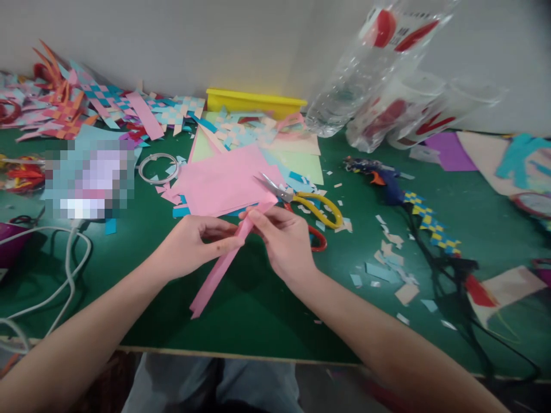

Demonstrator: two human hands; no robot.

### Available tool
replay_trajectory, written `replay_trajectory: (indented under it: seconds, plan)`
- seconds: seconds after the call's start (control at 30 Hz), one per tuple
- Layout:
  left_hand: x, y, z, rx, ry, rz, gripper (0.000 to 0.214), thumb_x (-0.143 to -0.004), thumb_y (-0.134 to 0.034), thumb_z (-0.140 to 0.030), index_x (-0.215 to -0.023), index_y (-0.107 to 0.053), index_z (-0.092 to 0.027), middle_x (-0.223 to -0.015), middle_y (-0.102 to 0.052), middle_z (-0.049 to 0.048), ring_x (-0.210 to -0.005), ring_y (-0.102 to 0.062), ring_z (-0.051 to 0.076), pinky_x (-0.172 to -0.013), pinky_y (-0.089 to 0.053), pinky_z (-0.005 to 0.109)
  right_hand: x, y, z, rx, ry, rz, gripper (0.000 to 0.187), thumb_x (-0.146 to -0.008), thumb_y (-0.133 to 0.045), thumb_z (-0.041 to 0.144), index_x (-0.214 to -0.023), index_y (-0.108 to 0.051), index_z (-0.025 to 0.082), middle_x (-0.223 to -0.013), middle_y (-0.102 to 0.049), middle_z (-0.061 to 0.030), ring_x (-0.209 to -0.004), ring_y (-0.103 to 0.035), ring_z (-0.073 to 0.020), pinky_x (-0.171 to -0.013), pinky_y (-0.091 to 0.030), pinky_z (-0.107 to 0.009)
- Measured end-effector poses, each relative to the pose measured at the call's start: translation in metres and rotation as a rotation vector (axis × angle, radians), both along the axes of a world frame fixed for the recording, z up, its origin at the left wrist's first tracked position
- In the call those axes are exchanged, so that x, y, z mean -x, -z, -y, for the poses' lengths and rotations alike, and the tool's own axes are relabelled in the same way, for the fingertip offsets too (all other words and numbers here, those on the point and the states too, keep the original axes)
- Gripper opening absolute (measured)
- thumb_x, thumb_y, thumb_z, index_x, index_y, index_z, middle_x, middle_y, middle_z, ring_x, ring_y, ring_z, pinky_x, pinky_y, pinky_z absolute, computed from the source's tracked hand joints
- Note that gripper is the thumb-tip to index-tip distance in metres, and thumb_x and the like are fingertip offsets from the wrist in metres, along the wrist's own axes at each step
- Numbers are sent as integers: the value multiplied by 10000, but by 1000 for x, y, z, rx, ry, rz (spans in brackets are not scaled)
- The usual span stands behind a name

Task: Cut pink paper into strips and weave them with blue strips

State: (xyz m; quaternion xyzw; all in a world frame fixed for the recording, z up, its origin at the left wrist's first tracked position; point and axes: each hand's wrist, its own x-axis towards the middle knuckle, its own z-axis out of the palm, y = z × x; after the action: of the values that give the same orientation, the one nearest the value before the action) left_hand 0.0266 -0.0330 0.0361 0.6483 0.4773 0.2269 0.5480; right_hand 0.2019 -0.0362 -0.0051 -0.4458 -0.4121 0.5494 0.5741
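A folded pink paper strip (221, 265) slants across the frame's centre, pinched in the grip of the left hand (193, 244) and the right hand (284, 238). Just above in the frame, scissors (284, 194) overlap pink sheets (228, 178) on the green worktop (159, 321).

Grn tbl (267, 324), ppr scraps (381, 272) at R, wire ring (158, 182), wht cable (68, 261) at L

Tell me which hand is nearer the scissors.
Right. The right hand is just below the scissors in the picture; the left hand is farther, to the lower left. Both hold the pink strip.
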Motion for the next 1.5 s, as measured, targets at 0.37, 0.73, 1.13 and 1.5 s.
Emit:
replay_trajectory:
  seconds: [0.37, 0.73, 1.13, 1.5]
  plan:
    - [-4, 10, 5, 46, -26, -59, 254, -838, -677, -397, -722, -711, -174, -774, -779, 36, -733, -746, 190, -689, -560, 261, 2, 5, -3, 86, 20, -50, 199, -686, -808, 412, -682, -724, 232, -701, -751, -13, -673, -704, -178, -717, -604, -357]
    - [-2, 14, 0, 16, -51, -85, 262, -807, -710, -404, -678, -701, -177, -735, -771, 31, -683, -729, 182, -653, -546, 253, -1, 6, -4, 58, -51, 3, 213, -729, -769, 455, -703, -740, 246, -742, -764, -22, -712, -705, -178, -718, -599, -355]
    - [2, 9, 1, -193, -24, -290, 197, -827, -676, -365, -731, -743, -206, -754, -763, 11, -702, -698, 175, -649, -473, 255, -11, 4, -10, -47, -97, 120, 135, -730, -781, 386, -745, -764, 253, -761, -776, -11, -687, -707, -155, -689, -592, -323]
    - [19, 8, -9, -306, 100, -505, 172, -839, -649, -374, -909, -719, -234, -828, -733, 3, -731, -643, 173, -622, -398, 252, -12, -1, -6, -135, -129, 394, 66, -745, -765, 321, -750, -770, 255, -701, -757, 13, -637, -698, -148, -632, -574, -292]
